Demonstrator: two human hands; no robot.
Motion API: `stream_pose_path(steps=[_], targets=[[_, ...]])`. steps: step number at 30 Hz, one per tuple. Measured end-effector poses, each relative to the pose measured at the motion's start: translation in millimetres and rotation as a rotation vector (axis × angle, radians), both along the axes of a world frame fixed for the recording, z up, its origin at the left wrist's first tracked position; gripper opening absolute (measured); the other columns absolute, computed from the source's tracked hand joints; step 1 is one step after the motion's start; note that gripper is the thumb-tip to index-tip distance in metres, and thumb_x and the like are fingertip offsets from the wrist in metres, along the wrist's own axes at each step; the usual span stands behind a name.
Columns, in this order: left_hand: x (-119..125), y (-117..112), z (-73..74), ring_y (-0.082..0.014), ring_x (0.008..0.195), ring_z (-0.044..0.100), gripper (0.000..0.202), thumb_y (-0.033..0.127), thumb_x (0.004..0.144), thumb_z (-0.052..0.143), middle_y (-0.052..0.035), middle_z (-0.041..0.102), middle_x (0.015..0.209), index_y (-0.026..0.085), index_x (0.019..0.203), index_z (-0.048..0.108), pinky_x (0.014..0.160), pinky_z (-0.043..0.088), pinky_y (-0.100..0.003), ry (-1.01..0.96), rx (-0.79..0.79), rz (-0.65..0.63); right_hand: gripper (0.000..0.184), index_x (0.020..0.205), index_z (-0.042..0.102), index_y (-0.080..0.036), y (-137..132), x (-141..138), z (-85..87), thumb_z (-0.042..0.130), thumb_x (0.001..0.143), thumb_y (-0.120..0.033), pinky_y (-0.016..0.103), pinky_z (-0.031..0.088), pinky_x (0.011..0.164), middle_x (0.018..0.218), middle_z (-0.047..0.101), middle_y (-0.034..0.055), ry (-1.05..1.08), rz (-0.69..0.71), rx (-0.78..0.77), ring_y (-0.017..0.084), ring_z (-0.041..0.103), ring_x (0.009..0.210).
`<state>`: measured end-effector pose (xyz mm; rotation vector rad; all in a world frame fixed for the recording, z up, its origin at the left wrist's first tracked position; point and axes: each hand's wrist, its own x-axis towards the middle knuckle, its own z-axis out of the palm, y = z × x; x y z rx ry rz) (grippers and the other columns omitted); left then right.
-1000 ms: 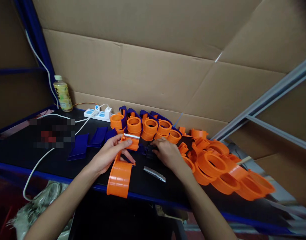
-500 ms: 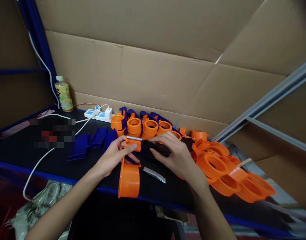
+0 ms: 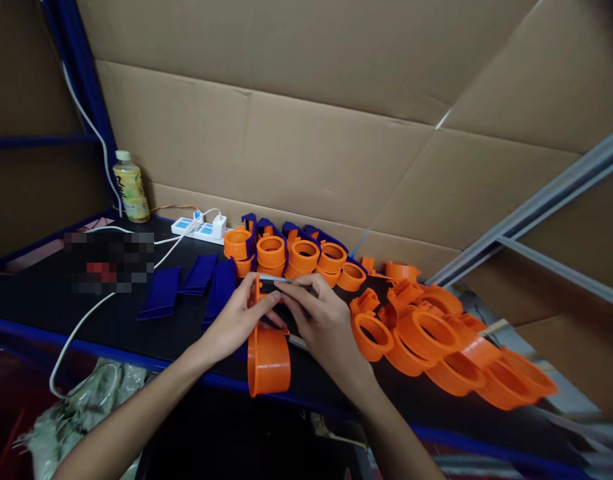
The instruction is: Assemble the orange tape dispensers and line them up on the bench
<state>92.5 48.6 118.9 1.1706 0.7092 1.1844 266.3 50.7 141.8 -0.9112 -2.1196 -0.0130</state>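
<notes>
My left hand [image 3: 242, 317] is closed on an orange plastic ring part [image 3: 270, 367], whose ring hangs down at the table's front edge. A pale toothed strip [image 3: 273, 277] lies along the top of that part. With closed fingers, my right hand [image 3: 319, 313] holds a black piece [image 3: 268, 286] against the part, just below the toothed strip. Both hands meet there, and the fingers hide most of the black piece. A grey metal strip [image 3: 298, 343] on the table shows only partly beside my right hand.
Stacked orange rings with blue pieces [image 3: 303, 250] stand at the back. A pile of loose orange ring parts [image 3: 431, 330] spreads to the right. Flat blue pieces [image 3: 159, 293], a white power strip [image 3: 201, 230], cables and a yellow-labelled bottle [image 3: 131, 190] are on the left.
My right hand has moved left and brought the black piece from beside the orange part onto it. The hand now covers much of the metal strip. The orange part has shifted slightly right.
</notes>
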Motion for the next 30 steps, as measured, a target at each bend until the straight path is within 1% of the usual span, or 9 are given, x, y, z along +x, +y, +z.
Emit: stream_pose_path(steps=[3, 6, 8, 14, 16, 19, 22, 25, 30], targets=[[-2, -1, -0.2, -0.017, 0.072, 0.075, 0.036, 0.046, 0.093, 0.063, -0.0025, 0.07, 0.097, 0.023, 0.118, 0.048, 0.064, 0.06, -0.027, 0.003, -0.016, 0.063, 0.033, 0.126, 0.066, -0.027, -5, -5, 3.2, 0.052, 0.1, -0.013, 0.036, 0.058, 0.088, 0.112, 0.066, 0.0089, 0.007, 0.052, 0.025, 0.02, 0.066, 0.105], [-4, -1, 0.1, -0.0185, 0.068, 0.074, 0.038, 0.051, 0.096, 0.058, 0.0009, 0.069, 0.077, 0.023, 0.12, 0.047, 0.062, 0.059, -0.028, 0.003, -0.029, 0.055, 0.039, 0.131, 0.063, -0.028, -9, -5, 7.2, 0.05, 0.099, -0.009, 0.037, 0.058, 0.094, 0.118, 0.066, 0.0083, 0.01, 0.115, 0.023, 0.02, 0.065, 0.111], [-6, 0, 1.1, -0.0187, 0.067, 0.073, 0.038, 0.051, 0.095, 0.058, 0.0016, 0.068, 0.072, 0.023, 0.119, 0.048, 0.062, 0.058, -0.027, -0.011, -0.033, 0.046, 0.041, 0.132, 0.062, -0.029, -11, -5, 8.8, 0.049, 0.099, -0.008, 0.038, 0.057, 0.096, 0.12, 0.066, 0.0081, 0.01, 0.15, 0.017, 0.019, 0.065, 0.113], [-21, 4, 8.2, -0.0163, 0.051, 0.067, 0.032, 0.047, 0.089, 0.067, 0.0024, 0.066, 0.061, 0.021, 0.104, 0.054, 0.052, 0.055, -0.025, -0.24, -0.152, 0.077, 0.04, 0.132, 0.062, -0.028, -12, -4, 11.0, 0.045, 0.1, -0.011, 0.041, 0.054, 0.103, 0.132, 0.064, 0.0081, 0.026, 0.235, -0.063, 0.02, 0.062, 0.123], [-30, 7, 11.8, -0.016, 0.05, 0.065, 0.033, 0.049, 0.088, 0.067, 0.0007, 0.065, 0.06, 0.019, 0.097, 0.056, 0.053, 0.056, -0.026, -0.304, -0.175, 0.113, 0.037, 0.13, 0.063, -0.027, -12, -3, 8.5, 0.045, 0.101, -0.013, 0.04, 0.055, 0.102, 0.129, 0.066, 0.0079, -0.043, 0.228, -0.124, 0.02, 0.063, 0.12], [-44, 10, 18.2, -0.0161, 0.048, 0.063, 0.038, 0.056, 0.089, 0.063, -0.0001, 0.063, 0.057, 0.018, 0.091, 0.059, 0.051, 0.056, -0.027, -0.35, -0.199, 0.16, 0.032, 0.127, 0.064, -0.026, -14, -2, -1.2, 0.049, 0.101, -0.017, 0.04, 0.056, 0.098, 0.121, 0.069, 0.0071, -0.299, 0.201, -0.275, 0.022, 0.064, 0.114], [-52, 10, 24.1, -0.0137, 0.042, 0.058, 0.042, 0.059, 0.092, 0.057, 0.0005, 0.059, 0.054, 0.018, 0.084, 0.061, 0.05, 0.056, -0.027, -0.381, -0.239, 0.123, 0.032, 0.129, 0.064, -0.025, -14, -2, -14.7, 0.055, 0.099, -0.019, 0.043, 0.054, 0.101, 0.125, 0.068, 0.0081, -0.519, 0.138, -0.354, 0.024, 0.063, 0.113], [-54, 10, 27.5, -0.0126, 0.044, 0.058, 0.037, 0.054, 0.091, 0.06, 0.0008, 0.059, 0.057, 0.018, 0.083, 0.061, 0.051, 0.056, -0.026, -0.408, -0.296, 0.075, 0.034, 0.132, 0.063, -0.023, -10, -3, -24.7, 0.055, 0.099, -0.02, 0.043, 0.052, 0.102, 0.133, 0.064, 0.0107, -0.59, 0.065, -0.349, 0.025, 0.061, 0.118], [-51, 8, 25.4, -0.0127, 0.05, 0.063, 0.028, 0.043, 0.088, 0.068, -0.0006, 0.062, 0.062, 0.016, 0.096, 0.066, 0.051, 0.056, -0.022, -0.392, -0.336, 0.01, 0.044, 0.138, 0.06, -0.026, 1, -3, -28.2, 0.051, 0.098, -0.011, 0.035, 0.05, 0.102, 0.134, 0.063, 0.0092, -0.648, 0.128, -0.37, 0.02, 0.061, 0.118]])
